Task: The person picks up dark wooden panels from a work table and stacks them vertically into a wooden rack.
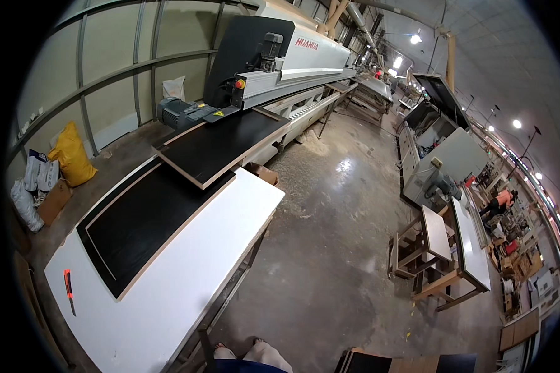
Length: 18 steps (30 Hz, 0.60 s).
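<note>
Head view: an upper dark panel (230, 143) is jutting from the machine (320, 56) over the far end of the white desk (168, 311), its near corner overlapping a lower dark panel (146, 224) that is lying on the desk. Judgement: good handling is likely depending on keeping the upper panel level, supporting both long edges, and not dragging its corner across the lower face. Hands: neither the left hand nor the right hand is showing; cannot tell how far open, or whether holding anything. An orange-and-black knife (68, 291) is lying at the desk's left edge; a yellow sack (73, 155) is standing left of the desk.
</note>
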Each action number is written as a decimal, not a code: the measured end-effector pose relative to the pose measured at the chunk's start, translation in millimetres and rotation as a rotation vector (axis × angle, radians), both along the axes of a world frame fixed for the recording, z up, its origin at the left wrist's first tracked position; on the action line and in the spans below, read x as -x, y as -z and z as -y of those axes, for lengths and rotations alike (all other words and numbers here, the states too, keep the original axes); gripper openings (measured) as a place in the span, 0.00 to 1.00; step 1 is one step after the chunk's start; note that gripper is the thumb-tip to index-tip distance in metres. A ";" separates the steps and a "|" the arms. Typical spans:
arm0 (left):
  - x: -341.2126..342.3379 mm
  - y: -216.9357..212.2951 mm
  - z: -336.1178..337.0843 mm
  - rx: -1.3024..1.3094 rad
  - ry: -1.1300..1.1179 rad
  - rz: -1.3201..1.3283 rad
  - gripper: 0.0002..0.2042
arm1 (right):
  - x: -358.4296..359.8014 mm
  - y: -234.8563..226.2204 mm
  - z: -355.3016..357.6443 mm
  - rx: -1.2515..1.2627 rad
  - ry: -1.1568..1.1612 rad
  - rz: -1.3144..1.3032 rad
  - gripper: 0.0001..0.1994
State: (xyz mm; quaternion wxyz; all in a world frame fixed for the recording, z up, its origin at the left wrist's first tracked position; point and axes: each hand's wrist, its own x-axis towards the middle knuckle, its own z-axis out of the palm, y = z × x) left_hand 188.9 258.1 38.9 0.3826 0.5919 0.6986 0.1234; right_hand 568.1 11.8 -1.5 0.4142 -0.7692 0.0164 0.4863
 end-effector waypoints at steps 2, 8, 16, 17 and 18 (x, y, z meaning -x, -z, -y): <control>1.4 0.5 -2.4 0.026 -0.021 -0.021 0.15 | -9.1 6.1 -9.5 0.001 -0.016 -0.009 0.15; -1.4 -4.2 12.3 0.079 -0.085 -0.061 0.15 | -60.2 21.9 -29.1 -0.018 -0.066 -0.032 0.15; -1.3 -18.2 60.1 0.190 -0.189 -0.022 0.15 | -122.5 46.8 -81.8 0.000 -0.245 -0.060 0.14; -2.2 -21.8 66.9 0.203 -0.201 -0.021 0.15 | -127.6 51.0 -87.8 0.002 -0.267 -0.066 0.14; -2.4 -22.4 73.7 0.227 -0.215 -0.013 0.15 | -132.3 53.6 -91.4 0.013 -0.285 -0.074 0.14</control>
